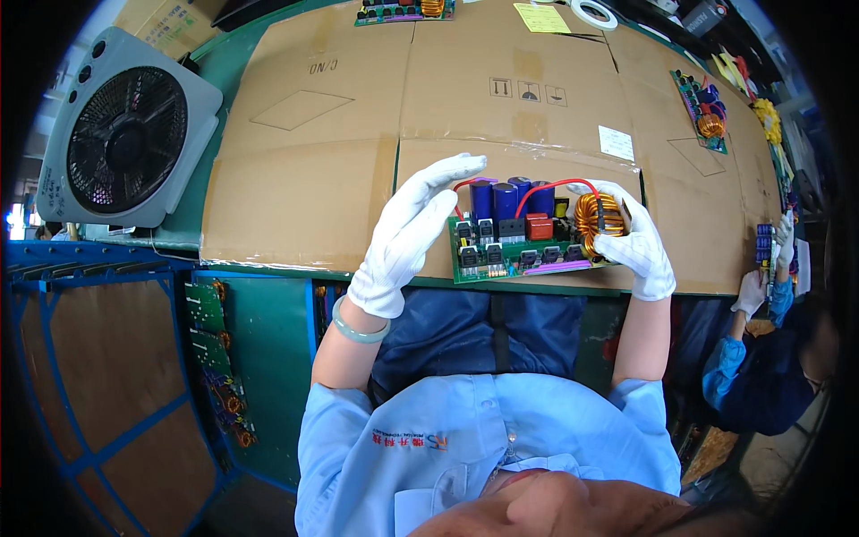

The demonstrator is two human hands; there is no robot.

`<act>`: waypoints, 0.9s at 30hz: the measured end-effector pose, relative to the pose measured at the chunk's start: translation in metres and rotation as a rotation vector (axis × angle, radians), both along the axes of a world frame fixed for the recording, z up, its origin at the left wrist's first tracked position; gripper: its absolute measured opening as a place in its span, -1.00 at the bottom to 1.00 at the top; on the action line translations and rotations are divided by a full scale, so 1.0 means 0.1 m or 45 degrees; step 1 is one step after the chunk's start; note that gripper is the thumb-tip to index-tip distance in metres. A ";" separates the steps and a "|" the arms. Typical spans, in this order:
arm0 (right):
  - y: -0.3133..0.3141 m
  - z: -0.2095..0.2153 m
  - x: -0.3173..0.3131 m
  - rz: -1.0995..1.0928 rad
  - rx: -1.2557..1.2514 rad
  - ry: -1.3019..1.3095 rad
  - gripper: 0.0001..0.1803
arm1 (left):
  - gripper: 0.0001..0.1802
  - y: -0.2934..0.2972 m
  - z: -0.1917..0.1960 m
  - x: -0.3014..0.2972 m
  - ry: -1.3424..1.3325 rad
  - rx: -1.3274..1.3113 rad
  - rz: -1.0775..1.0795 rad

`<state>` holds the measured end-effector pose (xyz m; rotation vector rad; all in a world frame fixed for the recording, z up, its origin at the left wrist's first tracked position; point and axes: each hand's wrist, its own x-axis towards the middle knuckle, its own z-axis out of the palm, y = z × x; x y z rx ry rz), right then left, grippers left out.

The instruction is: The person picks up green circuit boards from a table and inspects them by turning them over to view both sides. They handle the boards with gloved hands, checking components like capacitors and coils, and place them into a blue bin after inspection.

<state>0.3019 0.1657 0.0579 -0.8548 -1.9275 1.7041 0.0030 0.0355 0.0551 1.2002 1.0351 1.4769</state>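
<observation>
A green circuit board (465, 272) rests near the table's front edge, in front of me. It carries several dark-blue capacitors (505, 200), a red box-shaped part (539, 227), black parts along its near side and a copper-wound coil (598, 224) at its right end. A red wire (557, 183) arches over it. White gloves cover both hands. My right hand (646, 254) is curled around the right end by the coil, its thumb against the coil's near side. My left hand (404, 234) stands beside the left end, fingers stretched out, with nothing in it.
Flat cardboard (313, 179) covers the table. Other circuit boards lie at the far edge (403, 11) and far right (700, 112). A grey box fan (130, 134) stands at the left. White tape (593, 14) lies at the back. A co-worker's gloved hand (750, 294) shows at the right.
</observation>
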 end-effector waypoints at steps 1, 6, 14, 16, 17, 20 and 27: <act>-0.01 0.01 0.00 -0.004 0.006 -0.008 -0.25 | -0.57 -0.02 0.01 -0.02 0.018 -0.011 0.016; -0.04 0.01 0.00 -0.005 0.009 0.008 -0.25 | -0.56 -0.04 0.01 -0.08 0.337 -0.023 0.016; -0.05 -0.01 0.00 -0.043 0.018 -0.020 -0.23 | -0.18 0.19 0.49 0.35 1.299 0.387 0.064; -0.08 0.04 -0.03 -0.031 0.068 0.024 -0.27 | -0.17 0.27 0.45 0.43 1.414 0.418 -0.004; -0.08 0.07 -0.04 -0.032 0.096 -0.010 -0.28 | -0.18 0.28 0.43 0.45 1.390 0.373 -0.026; -0.10 0.09 -0.06 -0.041 0.114 0.007 -0.32 | -0.27 0.25 0.39 0.48 1.358 0.281 -0.051; -0.13 0.11 -0.04 -0.048 0.262 -0.066 -0.34 | -0.30 0.28 0.32 0.50 1.250 0.279 -0.087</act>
